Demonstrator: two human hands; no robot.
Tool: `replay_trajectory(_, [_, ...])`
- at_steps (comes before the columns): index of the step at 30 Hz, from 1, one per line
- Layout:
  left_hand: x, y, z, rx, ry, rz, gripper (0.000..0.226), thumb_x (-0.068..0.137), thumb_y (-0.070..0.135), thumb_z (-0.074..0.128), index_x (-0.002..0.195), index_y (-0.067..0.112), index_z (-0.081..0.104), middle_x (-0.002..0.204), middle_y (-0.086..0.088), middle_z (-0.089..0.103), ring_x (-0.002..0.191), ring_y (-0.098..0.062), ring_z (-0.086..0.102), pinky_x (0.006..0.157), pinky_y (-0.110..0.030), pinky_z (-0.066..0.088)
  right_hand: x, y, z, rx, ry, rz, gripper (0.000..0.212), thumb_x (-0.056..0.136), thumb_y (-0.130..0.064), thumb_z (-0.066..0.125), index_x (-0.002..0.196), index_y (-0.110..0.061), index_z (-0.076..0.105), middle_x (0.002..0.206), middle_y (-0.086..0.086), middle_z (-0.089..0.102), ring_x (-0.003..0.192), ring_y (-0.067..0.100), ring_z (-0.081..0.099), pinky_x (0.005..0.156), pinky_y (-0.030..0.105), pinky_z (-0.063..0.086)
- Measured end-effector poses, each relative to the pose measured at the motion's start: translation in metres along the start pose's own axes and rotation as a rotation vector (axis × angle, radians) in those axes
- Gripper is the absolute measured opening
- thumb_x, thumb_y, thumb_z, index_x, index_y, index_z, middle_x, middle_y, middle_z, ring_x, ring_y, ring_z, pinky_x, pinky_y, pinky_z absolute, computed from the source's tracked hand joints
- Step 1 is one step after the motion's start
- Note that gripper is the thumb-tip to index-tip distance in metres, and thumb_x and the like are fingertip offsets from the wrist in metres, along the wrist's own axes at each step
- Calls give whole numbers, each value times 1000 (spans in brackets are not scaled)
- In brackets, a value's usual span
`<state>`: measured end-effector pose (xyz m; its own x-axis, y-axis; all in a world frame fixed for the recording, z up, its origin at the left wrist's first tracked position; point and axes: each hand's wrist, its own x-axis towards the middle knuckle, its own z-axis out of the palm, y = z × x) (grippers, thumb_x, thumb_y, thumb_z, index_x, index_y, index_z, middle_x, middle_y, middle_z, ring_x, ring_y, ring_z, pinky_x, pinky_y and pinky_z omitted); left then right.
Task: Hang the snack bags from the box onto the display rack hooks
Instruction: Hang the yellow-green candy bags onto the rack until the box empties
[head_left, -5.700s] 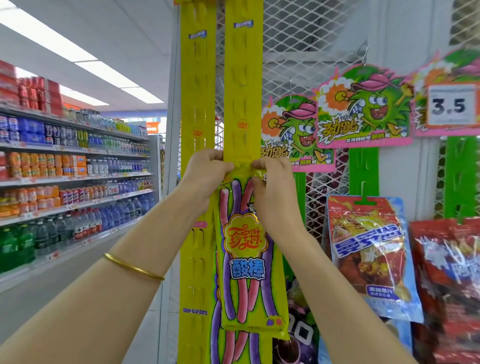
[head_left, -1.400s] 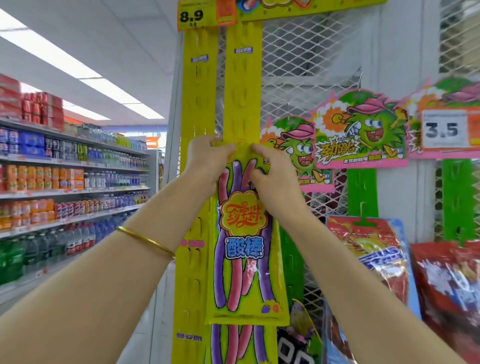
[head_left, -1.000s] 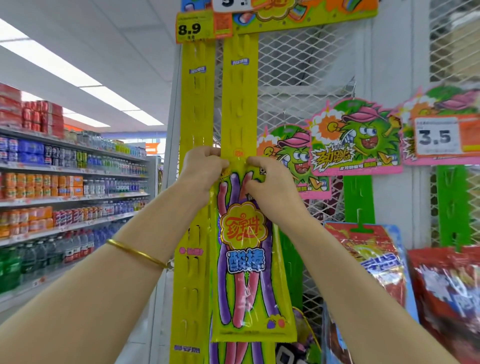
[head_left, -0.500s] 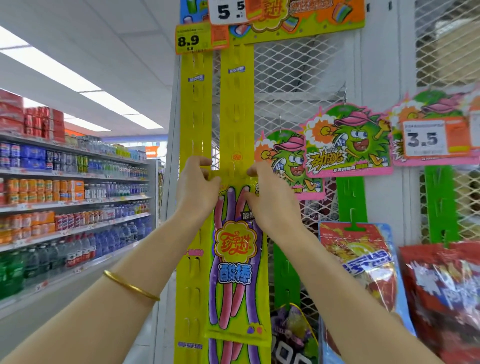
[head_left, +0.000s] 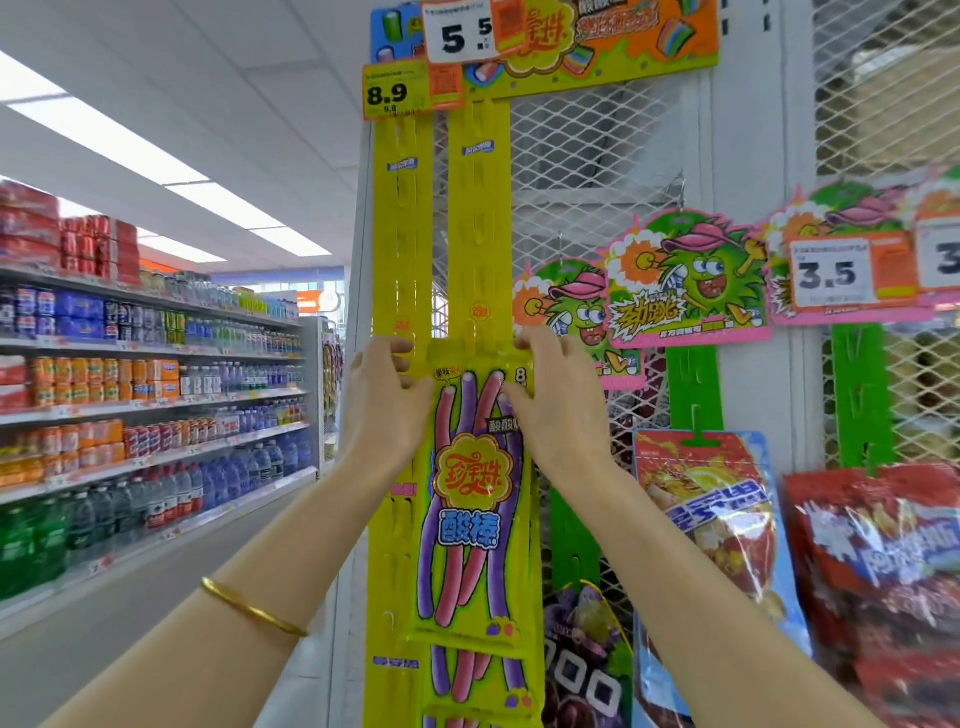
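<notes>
A tall yellow hanging strip (head_left: 480, 208) runs down the mesh rack (head_left: 587, 166). Against it hangs the yellow snack bag (head_left: 470, 499), upright. The left hand (head_left: 387, 410) and right hand (head_left: 553, 410) each pinch a top corner, grip closed on the bag.

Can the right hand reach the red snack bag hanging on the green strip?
Probably yes. The right hand is beside the yellow candy bag, and the red snack bag hangs just right of that arm with nothing between.
</notes>
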<state>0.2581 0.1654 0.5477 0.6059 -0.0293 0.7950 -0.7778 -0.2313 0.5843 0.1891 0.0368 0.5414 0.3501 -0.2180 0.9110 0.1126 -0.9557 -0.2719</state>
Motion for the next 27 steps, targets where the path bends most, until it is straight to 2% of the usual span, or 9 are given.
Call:
replay_trajectory(3, [-26, -9, -9, -14, -1, 7, 35, 89, 13, 59, 122, 17, 47, 119, -5, 49, 89, -10, 52, 73, -24, 42, -16, -4, -7, 42, 93, -4, 36, 87, -9, 61, 120, -15, 48, 113, 5, 46, 96, 23, 50, 78, 36, 46])
replay_trajectory(6, [-71, -24, -14, -51, -9, 9, 29, 88, 12, 59, 114, 22, 50, 111, 1, 51, 85, -4, 53, 69, -15, 42, -54, -8, -10, 143, 58, -6, 28, 88, -13, 61, 114, -16, 52, 110, 1, 47, 81, 18, 54, 74, 37, 48])
replay_trajectory(11, [-198, -83, -14, -150, -198, -174, 27, 85, 5, 61, 97, 27, 54, 88, 8, 58, 68, 5, 54, 58, -7, 43, -187, 2, 11, 354, -367, 37, 16, 85, -16, 63, 99, -21, 57, 87, -9, 53, 68, 6, 49, 67, 26, 44])
replay_trajectory(14, [-294, -147, -17, -56, -433, -443, 25, 86, 4, 60, 104, 20, 54, 84, 5, 59, 64, 3, 54, 55, -13, 44, -297, 27, 42, 375, -812, 251, 11, 85, -14, 62, 96, -17, 60, 77, -5, 55, 63, 9, 50, 59, 20, 42])
replay_trajectory(17, [-372, -202, -22, 46, -603, -674, 24, 86, 2, 58, 98, 22, 53, 79, 3, 57, 70, -14, 56, 57, -21, 45, -411, 67, 76, 280, -1194, 490, 11, 85, -17, 63, 96, -14, 63, 82, 0, 58, 73, 13, 56, 63, 25, 43])
replay_trajectory(20, [-407, -236, -22, 115, -664, -786, 23, 85, -1, 56, 95, 19, 52, 75, 7, 54, 70, -16, 54, 56, -17, 44, -513, 101, 105, 207, -1388, 709, 9, 85, -19, 64, 93, -17, 60, 85, 0, 58, 73, 12, 52, 51, 17, 37])
replay_trajectory(23, [-408, -246, -20, 143, -756, -759, 22, 85, -1, 56, 99, 16, 55, 77, 10, 54, 67, -13, 53, 58, -13, 44, -585, 110, 120, 189, -1440, 1100, 24, 86, -18, 64, 105, -10, 52, 91, 6, 54, 63, 11, 50, 42, 15, 43])
replay_trajectory(25, [-403, -250, -20, 127, -777, -745, 22, 86, -1, 55, 97, 17, 54, 79, 9, 54, 64, -9, 51, 54, -12, 42, -622, 106, 124, 146, -1483, 1252, 36, 87, -18, 63, 117, -7, 48, 88, 5, 51, 65, 12, 51, 58, 32, 53])
replay_trajectory(27, [-397, -254, -19, 105, -772, -766, 20, 86, 1, 56, 96, 18, 55, 80, 8, 56, 65, -11, 52, 59, -22, 44, -653, 99, 129, 90, -1548, 1310, 43, 87, -19, 63, 125, -5, 47, 92, 3, 56, 88, 19, 57, 85, 41, 50])
